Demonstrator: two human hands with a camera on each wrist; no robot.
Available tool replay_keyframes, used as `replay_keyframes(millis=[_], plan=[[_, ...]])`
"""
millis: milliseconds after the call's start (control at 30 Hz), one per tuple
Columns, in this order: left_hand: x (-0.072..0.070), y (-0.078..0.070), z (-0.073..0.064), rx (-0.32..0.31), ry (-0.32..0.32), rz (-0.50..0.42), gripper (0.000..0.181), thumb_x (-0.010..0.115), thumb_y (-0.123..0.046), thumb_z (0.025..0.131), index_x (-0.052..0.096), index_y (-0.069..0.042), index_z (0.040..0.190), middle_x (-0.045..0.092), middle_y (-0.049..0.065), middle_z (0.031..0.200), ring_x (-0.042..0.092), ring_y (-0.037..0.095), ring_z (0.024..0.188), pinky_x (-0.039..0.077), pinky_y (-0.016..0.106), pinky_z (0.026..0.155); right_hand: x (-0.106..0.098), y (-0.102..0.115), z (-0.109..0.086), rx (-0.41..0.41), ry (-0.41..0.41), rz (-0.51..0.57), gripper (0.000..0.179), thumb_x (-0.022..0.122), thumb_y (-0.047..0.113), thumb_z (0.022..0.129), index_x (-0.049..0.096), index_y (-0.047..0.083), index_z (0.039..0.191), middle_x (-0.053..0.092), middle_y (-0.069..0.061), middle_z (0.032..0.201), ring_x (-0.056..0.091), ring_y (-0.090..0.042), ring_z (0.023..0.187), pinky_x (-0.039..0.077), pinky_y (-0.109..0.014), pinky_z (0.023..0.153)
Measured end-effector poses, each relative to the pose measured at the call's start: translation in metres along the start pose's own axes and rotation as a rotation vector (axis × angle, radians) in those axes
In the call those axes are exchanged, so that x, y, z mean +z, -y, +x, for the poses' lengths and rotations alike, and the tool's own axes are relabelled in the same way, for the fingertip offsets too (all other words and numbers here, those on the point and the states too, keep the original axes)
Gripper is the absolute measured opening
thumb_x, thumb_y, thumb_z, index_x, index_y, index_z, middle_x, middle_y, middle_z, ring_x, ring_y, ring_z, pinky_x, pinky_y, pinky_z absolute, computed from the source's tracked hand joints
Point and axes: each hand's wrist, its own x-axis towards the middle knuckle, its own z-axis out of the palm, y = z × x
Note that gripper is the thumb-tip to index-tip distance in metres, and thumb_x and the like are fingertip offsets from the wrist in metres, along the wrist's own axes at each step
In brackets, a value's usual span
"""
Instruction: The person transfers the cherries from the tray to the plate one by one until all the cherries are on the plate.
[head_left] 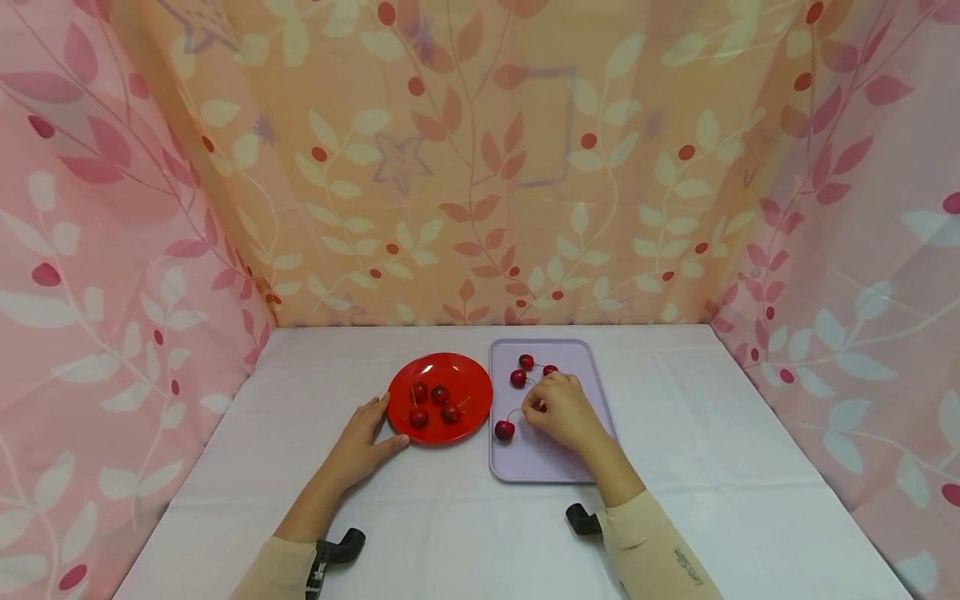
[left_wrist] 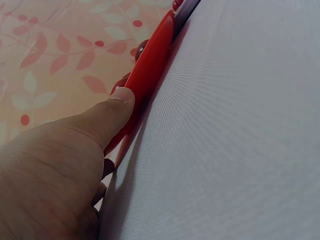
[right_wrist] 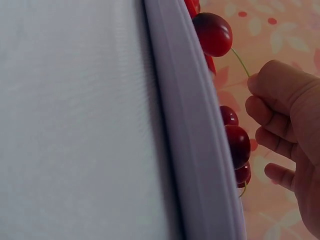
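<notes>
My right hand (head_left: 564, 410) pinches the thin green stem of a dark red cherry (head_left: 505, 430) between thumb and index finger, over the left part of a pale purple tray (head_left: 555, 467). In the right wrist view this cherry (right_wrist: 214, 35) hangs to the left of the fingertips (right_wrist: 260, 84), the other fingers loosely bent. Three more cherries (head_left: 518, 378) lie on the tray's far half, one partly behind the hand. My left hand (head_left: 363, 446) rests against the near left rim of a red plate (head_left: 472, 421), thumb and fingers spread apart. Several stemmed cherries (head_left: 439, 395) sit in the plate.
Plate and tray stand side by side on a white cloth-covered table (head_left: 360, 350). Patterned curtains (head_left: 465, 167) enclose the back and both sides. A black device (head_left: 341, 547) is strapped at the left wrist, another (head_left: 583, 520) at the right.
</notes>
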Motion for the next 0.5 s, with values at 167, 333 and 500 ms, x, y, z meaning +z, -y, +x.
replay_keyframes(millis=[167, 333, 500], plan=[[-0.001, 0.0, -0.001, -0.004, 0.005, 0.002, 0.098, 0.076, -0.052, 0.088, 0.028, -0.01, 0.163, 0.033, 0.017, 0.165, 0.02, 0.045, 0.155, 0.024, 0.068, 0.117, -0.005, 0.005, 0.001, 0.014, -0.011, 0.026, 0.018, 0.077, 0.016, 0.081, 0.069, 0.028, 0.071, 0.059, 0.017, 0.071, 0.053, -0.012, 0.088, 0.038, -0.045, 0.095], [-0.002, 0.001, -0.001, 0.008, -0.003, 0.007, 0.098, 0.076, -0.053, 0.088, 0.028, -0.01, 0.163, 0.033, 0.017, 0.165, 0.02, 0.044, 0.154, 0.026, 0.068, 0.117, -0.011, 0.012, 0.005, 0.008, -0.04, 0.076, 0.017, 0.078, 0.016, 0.081, 0.07, 0.027, 0.071, 0.06, 0.018, 0.071, 0.056, -0.014, 0.09, 0.04, -0.047, 0.093], [0.0, 0.003, 0.001, 0.015, 0.004, -0.008, 0.098, 0.075, -0.054, 0.088, 0.028, -0.011, 0.163, 0.033, 0.015, 0.166, 0.021, 0.042, 0.155, 0.025, 0.067, 0.118, -0.015, 0.017, 0.009, 0.036, -0.031, 0.143, 0.015, 0.078, 0.016, 0.081, 0.072, 0.026, 0.072, 0.062, 0.018, 0.071, 0.056, -0.015, 0.089, 0.039, -0.047, 0.094]])
